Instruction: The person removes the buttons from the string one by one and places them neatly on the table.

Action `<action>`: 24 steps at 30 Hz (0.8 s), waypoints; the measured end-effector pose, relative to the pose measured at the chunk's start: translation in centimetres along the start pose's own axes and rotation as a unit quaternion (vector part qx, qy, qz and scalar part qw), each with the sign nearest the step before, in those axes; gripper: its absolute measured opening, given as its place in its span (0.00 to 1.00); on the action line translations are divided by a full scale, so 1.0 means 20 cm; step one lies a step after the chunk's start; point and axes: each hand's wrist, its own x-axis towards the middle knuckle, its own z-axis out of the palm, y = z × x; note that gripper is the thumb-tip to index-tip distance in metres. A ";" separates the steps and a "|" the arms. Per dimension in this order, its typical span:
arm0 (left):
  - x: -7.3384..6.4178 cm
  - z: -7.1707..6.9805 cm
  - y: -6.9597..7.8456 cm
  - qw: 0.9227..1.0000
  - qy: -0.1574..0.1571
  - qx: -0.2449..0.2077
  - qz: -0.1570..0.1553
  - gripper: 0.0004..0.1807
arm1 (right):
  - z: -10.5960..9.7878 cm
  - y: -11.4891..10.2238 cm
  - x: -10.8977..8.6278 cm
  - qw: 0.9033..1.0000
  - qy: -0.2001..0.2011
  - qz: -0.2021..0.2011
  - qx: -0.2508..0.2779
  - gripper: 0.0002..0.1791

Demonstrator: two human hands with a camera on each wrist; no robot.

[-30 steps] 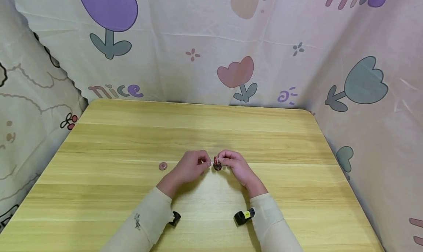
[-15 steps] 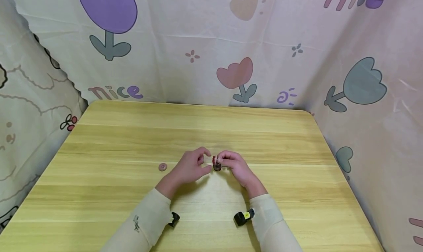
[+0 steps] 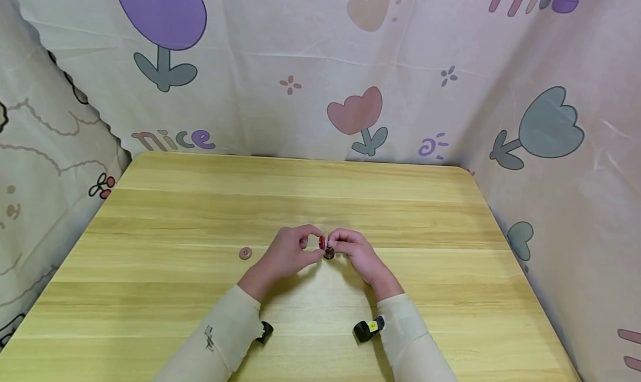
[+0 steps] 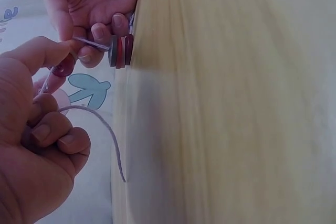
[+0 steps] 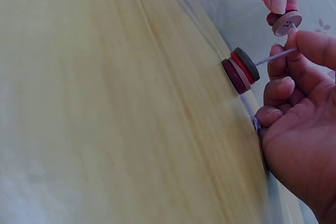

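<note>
My left hand (image 3: pixel 287 253) pinches a few small buttons (image 5: pixel 287 22), red and pale pink, between thumb and index finger. These are threaded on a pale lilac cord (image 4: pixel 102 121), whose loose end trails from the left hand's curled fingers. Facing it, my right hand (image 3: pixel 356 251) pinches the cord between thumb and index finger. Below that pinch a stack of several buttons (image 5: pixel 241 71), grey, red, pink and dark red, hangs close over the table. Under the stack the cord runs to a knot (image 5: pixel 256 123) beside the right hand's lower fingers.
A single brown button (image 3: pixel 245 253) lies on the wooden table (image 3: pixel 175 215), left of the left hand. Black wrist cameras (image 3: pixel 368 329) sit by both sleeves. A printed curtain (image 3: pixel 260 109) hangs behind the table and along its sides.
The left thumb and index finger have let go of the cord, spread apart and closed on the upper buttons, drawing them slightly left from the stack. The right hand keeps its place.
</note>
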 end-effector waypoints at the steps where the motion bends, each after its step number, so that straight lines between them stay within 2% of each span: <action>1: 0.00 0.00 0.00 1.000 0.001 0.000 -0.001 0.12 | 0.00 0.00 0.00 1.000 0.001 0.000 -0.001 0.12; 13: -0.01 -0.03 0.01 1.000 -0.001 0.020 -0.016 0.10 | 0.00 0.00 0.00 1.000 -0.005 -0.009 0.003 0.14; 24: -0.04 -0.08 0.00 0.998 -0.008 0.021 -0.067 0.10 | 0.00 0.01 0.01 1.000 -0.014 -0.009 0.022 0.13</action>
